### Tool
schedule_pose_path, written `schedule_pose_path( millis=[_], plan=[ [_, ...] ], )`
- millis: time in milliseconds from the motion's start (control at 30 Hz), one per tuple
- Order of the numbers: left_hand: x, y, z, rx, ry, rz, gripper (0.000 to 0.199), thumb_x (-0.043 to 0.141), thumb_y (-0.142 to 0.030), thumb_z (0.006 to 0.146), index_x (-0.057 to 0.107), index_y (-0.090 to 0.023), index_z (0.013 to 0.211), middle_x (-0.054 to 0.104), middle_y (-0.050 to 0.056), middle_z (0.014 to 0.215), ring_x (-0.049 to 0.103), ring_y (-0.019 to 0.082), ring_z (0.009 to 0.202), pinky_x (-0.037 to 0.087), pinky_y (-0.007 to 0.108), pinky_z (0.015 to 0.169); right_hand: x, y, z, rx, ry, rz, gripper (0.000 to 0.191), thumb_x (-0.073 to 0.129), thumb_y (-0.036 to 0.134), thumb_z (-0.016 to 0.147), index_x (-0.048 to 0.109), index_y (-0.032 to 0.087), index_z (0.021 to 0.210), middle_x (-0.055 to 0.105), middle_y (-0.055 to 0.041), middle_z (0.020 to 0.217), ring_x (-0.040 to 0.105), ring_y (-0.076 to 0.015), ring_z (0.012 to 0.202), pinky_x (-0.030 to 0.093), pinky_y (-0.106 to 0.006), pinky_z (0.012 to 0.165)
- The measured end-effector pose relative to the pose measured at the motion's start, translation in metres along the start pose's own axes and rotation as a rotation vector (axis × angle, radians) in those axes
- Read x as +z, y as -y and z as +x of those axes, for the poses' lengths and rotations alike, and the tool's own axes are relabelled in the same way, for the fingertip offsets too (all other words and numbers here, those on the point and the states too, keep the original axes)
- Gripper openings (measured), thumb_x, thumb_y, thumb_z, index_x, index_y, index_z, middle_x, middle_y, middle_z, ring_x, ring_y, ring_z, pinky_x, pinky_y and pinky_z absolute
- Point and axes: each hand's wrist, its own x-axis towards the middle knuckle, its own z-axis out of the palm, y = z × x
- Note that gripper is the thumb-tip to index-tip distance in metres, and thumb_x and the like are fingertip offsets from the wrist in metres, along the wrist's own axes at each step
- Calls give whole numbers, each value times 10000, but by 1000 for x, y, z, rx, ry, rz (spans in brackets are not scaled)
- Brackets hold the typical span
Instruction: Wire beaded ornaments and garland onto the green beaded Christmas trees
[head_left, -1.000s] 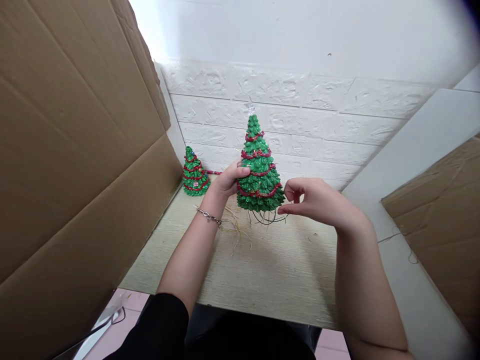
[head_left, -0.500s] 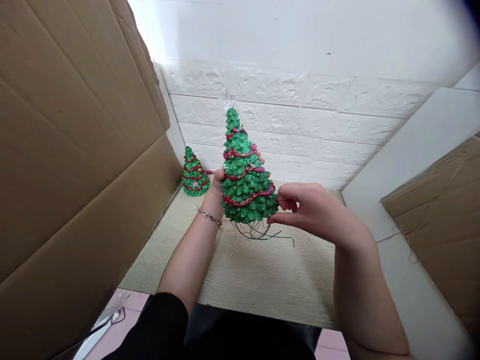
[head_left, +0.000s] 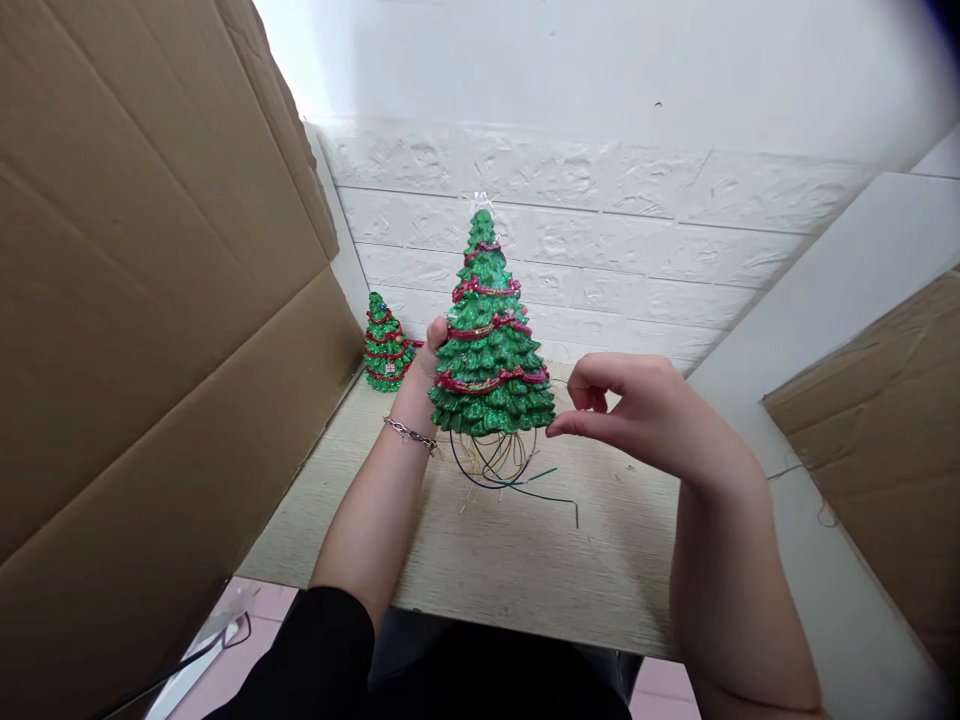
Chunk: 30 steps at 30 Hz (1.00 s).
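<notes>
A glittery green Christmas tree figurine [head_left: 491, 350] with red garlands and a clear star-like tip stands upright in my left hand [head_left: 435, 340]. That hand grips it from behind on the left; the thumb shows, while most fingers are hidden behind the tree. Thin wires [head_left: 495, 465], dark, green and yellowish, hang in loops out of its base. At the lower right edge is my right hand [head_left: 626, 400], fingers curled, thumb apart from them. The thumb tip is close to the tree's bottom rim; I cannot tell whether it touches. Nothing shows between these fingers.
A smaller green tree figurine [head_left: 386, 350] with red garlands stands on the wooden table [head_left: 525, 580] at the back left. Cardboard [head_left: 150, 300] walls the left side, and another cardboard piece [head_left: 870, 450] leans at the right. Behind is a white brick-pattern wall [head_left: 637, 230].
The tree has turned and straightened upright, its tip shifting right and its base slightly left. My right hand has come away from gripping the lower edge, moving a little right.
</notes>
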Motion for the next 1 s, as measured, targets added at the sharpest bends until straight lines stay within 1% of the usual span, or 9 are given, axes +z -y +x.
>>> schedule_pose_path(
  millis=[67, 133, 300, 433, 567, 700, 800, 900, 1000],
  plan=[
    [0, -3, -1, -25, -42, 44, 767, 646, -826, 613, 620, -224, 1088, 670, 83, 973, 577, 348, 1217, 533, 454, 902, -4, -1, -1, 29, -10, 1, 440, 716, 465, 847, 447, 206, 614, 517, 26, 588, 446, -120, 558, 326, -252, 515],
    [-1, -4, 2, -10, -74, 73, 717, 628, -808, 665, 631, -230, 1089, 683, 71, 968, 571, 334, 1239, 530, 456, 920, -8, -3, -2, 52, -27, 4, 467, 686, 519, 854, 444, 210, 602, 524, 19, 579, 450, -123, 548, 331, -260, 512],
    [-6, -1, 19, 23, -107, 95, 669, 657, -775, 682, 642, -211, 1041, 700, 89, 965, 570, 343, 1251, 533, 464, 935, -14, -15, -3, 103, -144, 34, 478, 649, 582, 847, 481, 213, 595, 526, 6, 573, 452, -129, 551, 332, -272, 523],
    [-5, -1, 28, 43, -92, 108, 626, 740, -664, 697, 640, -200, 1105, 712, 88, 1000, 584, 345, 1236, 530, 456, 952, -16, -31, -1, 165, -238, 66, 485, 674, 626, 785, 512, 211, 592, 515, 4, 566, 441, -129, 542, 323, -274, 513],
    [0, -6, 28, 30, -53, 83, 507, 739, -555, 757, 655, -200, 1110, 714, 75, 1040, 588, 321, 1240, 527, 437, 978, -15, -43, 1, 214, -312, 26, 475, 675, 628, 773, 536, 207, 602, 514, 0, 569, 434, -130, 539, 318, -276, 515],
    [7, -5, 30, 14, -100, 27, 423, 653, -514, 848, 651, -202, 1133, 710, 68, 1084, 577, 298, 1263, 514, 440, 1014, -10, -53, 5, 244, -369, -14, 432, 678, 583, 773, 553, 204, 609, 487, 7, 547, 427, -131, 537, 303, -279, 523],
    [10, 1, 35, 36, -154, 14, 440, 673, -535, 835, 647, -205, 1125, 720, 69, 1071, 598, 303, 1233, 523, 454, 1006, -3, -60, 11, 255, -372, -18, 412, 684, 549, 772, 541, 204, 597, 473, 12, 531, 428, -135, 541, 305, -281, 538],
    [7, 7, 40, 28, -189, 19, 424, 761, -492, 768, 661, -186, 1044, 733, 79, 997, 639, 310, 1162, 541, 442, 984, 4, -64, 16, 262, -357, -14, 400, 680, 514, 789, 524, 204, 591, 466, 17, 529, 434, -137, 549, 310, -284, 556],
    [3, 9, 42, 30, -225, 22, 398, 790, -458, 741, 665, -176, 994, 735, 83, 967, 660, 309, 1118, 554, 438, 972, 7, -63, 20, 299, -309, -33, 369, 692, 460, 797, 531, 198, 593, 481, 17, 542, 444, -140, 565, 310, -283, 572]
  ],
)
